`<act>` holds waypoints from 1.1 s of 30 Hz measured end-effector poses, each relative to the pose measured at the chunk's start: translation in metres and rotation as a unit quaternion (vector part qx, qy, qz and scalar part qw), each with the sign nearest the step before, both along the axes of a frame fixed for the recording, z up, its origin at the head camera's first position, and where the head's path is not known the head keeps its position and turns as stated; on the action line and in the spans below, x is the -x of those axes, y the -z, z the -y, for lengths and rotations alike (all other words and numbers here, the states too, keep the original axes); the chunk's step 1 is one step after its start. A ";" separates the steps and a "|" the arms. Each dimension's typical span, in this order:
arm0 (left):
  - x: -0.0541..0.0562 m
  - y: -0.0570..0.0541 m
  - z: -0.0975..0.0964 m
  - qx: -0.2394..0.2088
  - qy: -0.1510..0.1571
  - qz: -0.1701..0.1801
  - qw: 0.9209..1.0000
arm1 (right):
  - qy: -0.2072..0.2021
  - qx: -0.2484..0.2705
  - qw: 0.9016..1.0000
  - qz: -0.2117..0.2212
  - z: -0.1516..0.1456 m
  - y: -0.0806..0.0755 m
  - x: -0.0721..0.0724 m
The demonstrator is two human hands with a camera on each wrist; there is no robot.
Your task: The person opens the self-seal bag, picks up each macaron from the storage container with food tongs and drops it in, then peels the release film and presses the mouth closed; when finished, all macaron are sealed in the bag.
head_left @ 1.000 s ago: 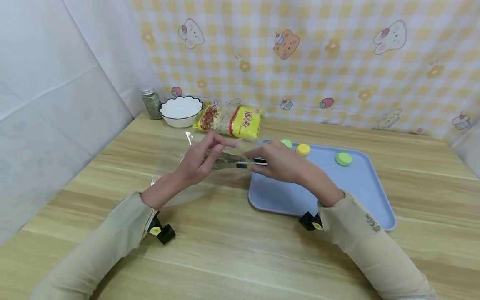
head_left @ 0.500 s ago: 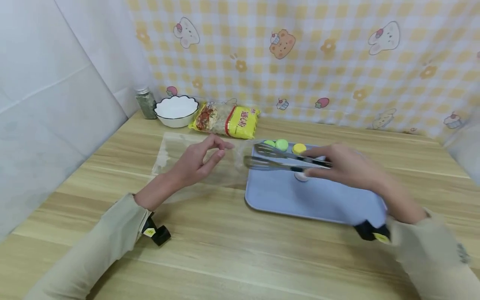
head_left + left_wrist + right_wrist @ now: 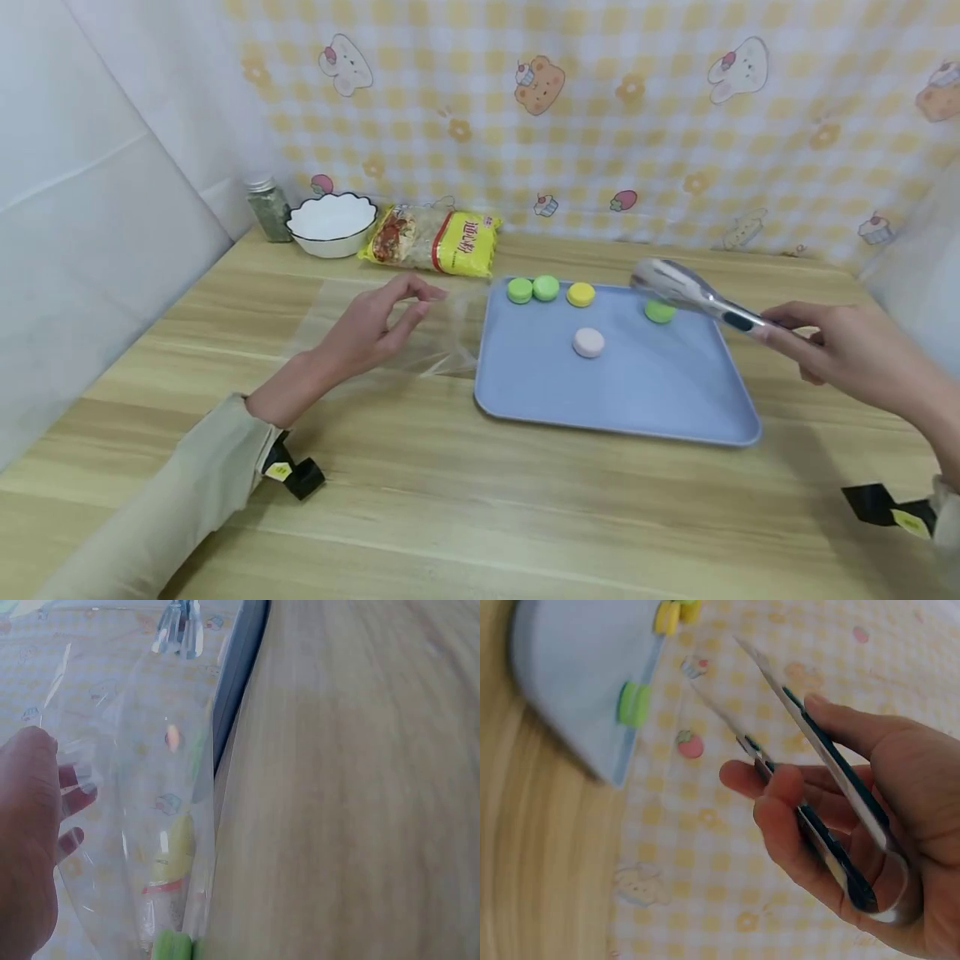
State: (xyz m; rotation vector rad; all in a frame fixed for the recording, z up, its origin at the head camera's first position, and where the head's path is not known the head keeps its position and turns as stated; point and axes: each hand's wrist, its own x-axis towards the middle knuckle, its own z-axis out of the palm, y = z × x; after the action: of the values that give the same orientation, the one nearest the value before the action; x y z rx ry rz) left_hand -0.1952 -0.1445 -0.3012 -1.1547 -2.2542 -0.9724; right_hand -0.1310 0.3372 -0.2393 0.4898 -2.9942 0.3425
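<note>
While the left hand (image 3: 362, 333) pinches a filmy transparent bag (image 3: 142, 787) at left, the right hand (image 3: 855, 354) grips shiny metal tongs (image 3: 696, 293) above the far right of a round-cornered blue tray (image 3: 607, 393).

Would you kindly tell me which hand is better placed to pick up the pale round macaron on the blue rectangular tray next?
Probably the right hand: it grips silver metal tongs extending toward the blue tray, while the left hand is occupied holding a clear plastic bag.
</note>
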 end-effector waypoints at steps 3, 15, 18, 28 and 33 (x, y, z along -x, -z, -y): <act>0.000 -0.001 -0.001 0.001 -0.017 -0.006 1.000 | 0.021 0.026 0.999 0.030 -0.014 0.004 0.003; 0.000 0.009 -0.007 -0.064 -0.040 0.031 0.997 | 0.019 0.056 0.993 0.099 -0.048 0.012 0.016; 0.000 0.011 -0.009 -0.094 -0.038 0.047 0.994 | 0.040 0.022 0.995 0.084 -0.050 0.012 0.017; 0.003 0.012 -0.010 -0.115 -0.036 0.027 0.992 | 0.042 0.034 0.992 0.114 -0.061 0.019 0.017; 0.002 0.013 -0.008 -0.114 -0.039 0.026 0.992 | 0.031 0.072 0.989 0.128 -0.068 0.025 0.019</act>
State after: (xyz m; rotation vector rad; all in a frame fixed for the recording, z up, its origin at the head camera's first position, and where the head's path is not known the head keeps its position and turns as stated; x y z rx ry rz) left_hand -0.1976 -0.1370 -0.3139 -0.9468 -2.1431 -1.2054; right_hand -0.1500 0.4048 -0.2645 0.3630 -3.1887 0.6581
